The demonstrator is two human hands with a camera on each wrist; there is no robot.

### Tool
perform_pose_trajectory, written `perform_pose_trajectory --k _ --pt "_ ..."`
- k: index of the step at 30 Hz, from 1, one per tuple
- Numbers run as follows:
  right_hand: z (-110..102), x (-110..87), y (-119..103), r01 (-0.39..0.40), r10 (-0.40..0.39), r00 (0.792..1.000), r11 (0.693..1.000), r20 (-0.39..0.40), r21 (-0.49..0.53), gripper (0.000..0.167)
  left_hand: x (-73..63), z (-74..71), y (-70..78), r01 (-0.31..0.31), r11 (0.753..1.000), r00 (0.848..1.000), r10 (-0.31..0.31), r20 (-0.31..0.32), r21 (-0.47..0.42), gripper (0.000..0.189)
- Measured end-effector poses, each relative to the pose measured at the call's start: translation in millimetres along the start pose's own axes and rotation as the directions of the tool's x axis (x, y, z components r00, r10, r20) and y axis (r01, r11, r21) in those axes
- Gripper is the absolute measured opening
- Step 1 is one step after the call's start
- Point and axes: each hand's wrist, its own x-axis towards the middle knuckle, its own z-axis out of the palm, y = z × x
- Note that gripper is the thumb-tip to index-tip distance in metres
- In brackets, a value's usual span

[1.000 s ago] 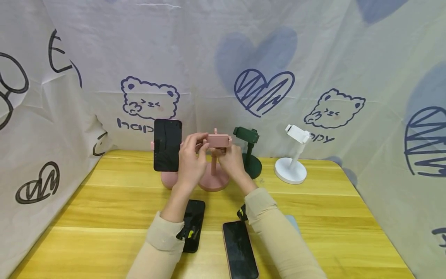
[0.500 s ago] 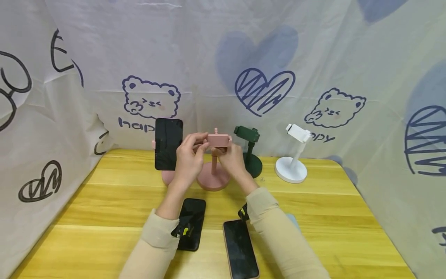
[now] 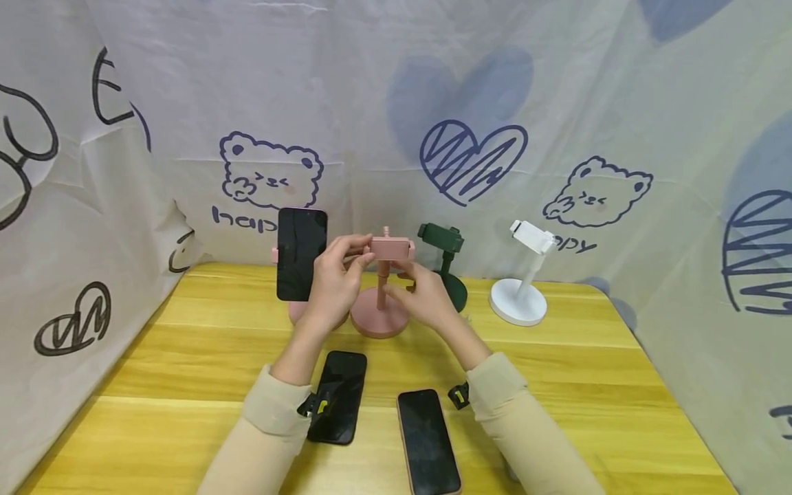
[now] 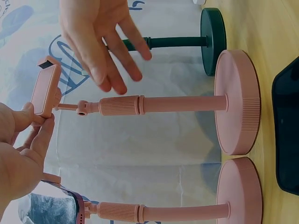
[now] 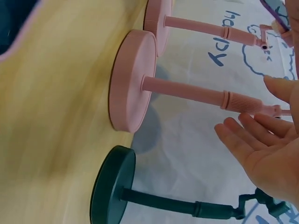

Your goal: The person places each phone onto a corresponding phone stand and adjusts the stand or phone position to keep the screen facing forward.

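A pink phone stand (image 3: 374, 323) stands upright near the back of the table, its clamp head (image 3: 391, 249) facing forward. My left hand (image 3: 334, 280) pinches the left end of that clamp between thumb and fingers, as the left wrist view also shows. My right hand (image 3: 428, 297) is spread beside the stand's post, fingers extended and holding nothing. In the right wrist view its fingers lie close to the ribbed collar (image 5: 243, 102). Left of this stand is a second pink stand (image 4: 243, 191), with a black-screened phone (image 3: 302, 254) upright in its clamp.
To the right stand a green phone stand (image 3: 454, 292) and a white one (image 3: 516, 302). Two phones lie flat in front: a black phone (image 3: 340, 392) and a pink-edged phone (image 3: 428, 440). A printed cloth (image 3: 371, 82) hangs behind the table (image 3: 204, 357).
My right hand has let go of the stand just under the clamp and moved slightly down and right, fingers opening. My left hand has kept its pinch on the clamp.
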Motion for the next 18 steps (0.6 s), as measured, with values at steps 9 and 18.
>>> perform_pose_trajectory --k 9,18 --pt "-10.9 -37.3 1.2 0.023 -0.012 0.988 0.997 0.156 -0.069 0.056 0.0 -0.4 2.4 0.007 1.0 1.0 -0.007 0.001 0.001 0.028" --pt "-20.1 -73.5 4.9 0.11 -0.049 0.941 0.98 0.334 -0.165 0.058 -0.5 -0.4 3.3 0.016 1.0 1.0 -0.017 0.007 0.016 0.029"
